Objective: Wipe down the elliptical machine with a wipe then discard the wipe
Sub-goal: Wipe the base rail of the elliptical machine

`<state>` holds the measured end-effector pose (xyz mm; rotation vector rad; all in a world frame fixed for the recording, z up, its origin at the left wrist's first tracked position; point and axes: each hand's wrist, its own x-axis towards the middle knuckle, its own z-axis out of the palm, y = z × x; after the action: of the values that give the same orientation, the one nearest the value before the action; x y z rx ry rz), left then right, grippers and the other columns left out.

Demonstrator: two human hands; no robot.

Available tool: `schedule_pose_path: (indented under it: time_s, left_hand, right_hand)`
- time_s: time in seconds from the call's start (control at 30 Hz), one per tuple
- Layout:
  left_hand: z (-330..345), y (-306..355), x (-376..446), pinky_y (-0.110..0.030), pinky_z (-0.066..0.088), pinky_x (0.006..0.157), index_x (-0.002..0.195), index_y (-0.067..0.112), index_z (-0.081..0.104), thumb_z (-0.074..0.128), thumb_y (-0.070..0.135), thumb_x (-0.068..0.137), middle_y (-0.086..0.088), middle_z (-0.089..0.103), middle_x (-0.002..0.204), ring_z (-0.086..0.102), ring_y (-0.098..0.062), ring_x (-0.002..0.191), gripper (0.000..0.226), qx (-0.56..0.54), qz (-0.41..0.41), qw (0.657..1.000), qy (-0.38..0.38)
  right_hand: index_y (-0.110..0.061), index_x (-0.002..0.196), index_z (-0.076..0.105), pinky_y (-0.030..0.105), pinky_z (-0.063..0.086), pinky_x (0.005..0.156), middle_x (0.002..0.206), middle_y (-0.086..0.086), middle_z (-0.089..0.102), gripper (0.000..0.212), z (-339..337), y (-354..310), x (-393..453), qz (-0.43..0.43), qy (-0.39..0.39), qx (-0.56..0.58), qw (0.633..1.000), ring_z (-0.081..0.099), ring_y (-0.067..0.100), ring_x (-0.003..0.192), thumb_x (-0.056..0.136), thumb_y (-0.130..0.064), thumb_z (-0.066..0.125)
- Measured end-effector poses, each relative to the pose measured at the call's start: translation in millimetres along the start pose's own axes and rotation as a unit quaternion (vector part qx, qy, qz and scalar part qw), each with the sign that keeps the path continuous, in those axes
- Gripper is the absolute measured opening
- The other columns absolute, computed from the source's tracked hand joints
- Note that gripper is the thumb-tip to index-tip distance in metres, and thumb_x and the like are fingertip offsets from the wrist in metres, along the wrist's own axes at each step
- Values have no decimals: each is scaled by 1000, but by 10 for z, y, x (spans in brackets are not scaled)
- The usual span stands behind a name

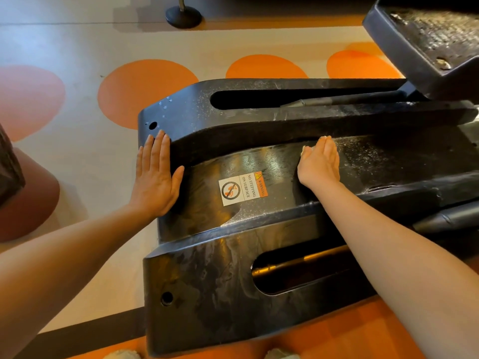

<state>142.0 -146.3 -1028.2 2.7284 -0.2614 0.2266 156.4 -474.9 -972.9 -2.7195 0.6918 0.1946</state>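
The black rear base of the elliptical machine (207,275) fills the middle of the view, dusty to the right and shiny wet around its warning sticker (242,187). My right hand (320,164) lies flat with straight fingers on the sunken centre panel, pressing a pale wipe (305,150); only a small edge of it shows by my fingers. My left hand (155,177) rests flat, fingers straight, against the machine's rear end.
A black foot pedal (425,45) stands raised at the upper right. Two long slots with metal rails (298,99) run along the base. The floor is beige with orange circles; a black stand base (183,16) sits at the top. A dark object (10,172) is at left.
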Motion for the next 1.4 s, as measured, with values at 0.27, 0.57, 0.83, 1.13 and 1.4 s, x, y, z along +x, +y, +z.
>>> schedule_pose_path:
  time_s: [0.27, 0.57, 0.83, 1.13, 1.4]
  left_hand:
    - [48, 4, 8, -40, -6, 123, 157, 8, 5, 30, 45, 100, -11, 1, 166, -7, -26, 152, 73, 15, -9, 1000, 5]
    - [141, 78, 45, -31, -14, 120, 155, 4, 11, 31, 46, 99, -17, 11, 163, 1, -33, 151, 73, 28, -23, 998, 59]
    - [142, 117, 53, -40, -5, 122, 154, 2, 15, 30, 48, 99, -18, 14, 162, 5, -35, 151, 73, 29, -25, 996, 79]
    - [178, 139, 65, -40, -4, 122, 152, 0, 19, 31, 47, 99, -21, 19, 159, 10, -39, 149, 72, 29, -24, 994, 104]
    - [197, 116, 62, -46, 1, 123, 152, 0, 19, 34, 44, 99, -21, 19, 159, 11, -39, 149, 71, 36, -15, 994, 104]
  right_hand:
    - [-4, 155, -1, 37, -2, 123, 163, 10, -9, 58, 5, 88, 95, 5, -8, 16, 1000, -7, 22, 150, 107, -31, 18]
    - [-1, 153, -8, 38, -7, 122, 162, 13, -14, 60, 12, 92, 135, 19, -38, -4, 999, -13, 24, 150, 107, -31, 16]
    - [-1, 153, -7, 37, -7, 122, 162, 14, -13, 64, -227, 296, 421, 65, -35, 11, 997, -11, 25, 150, 107, -36, 19]
    - [-2, 154, -6, 37, -6, 122, 163, 11, -11, 64, -121, 331, 344, 8, -41, -16, 999, -11, 22, 150, 107, -38, 18]
    - [-3, 154, -5, 37, -8, 121, 163, 12, -12, 63, -170, 411, 369, 18, -44, -27, 999, -11, 23, 150, 106, -37, 17]
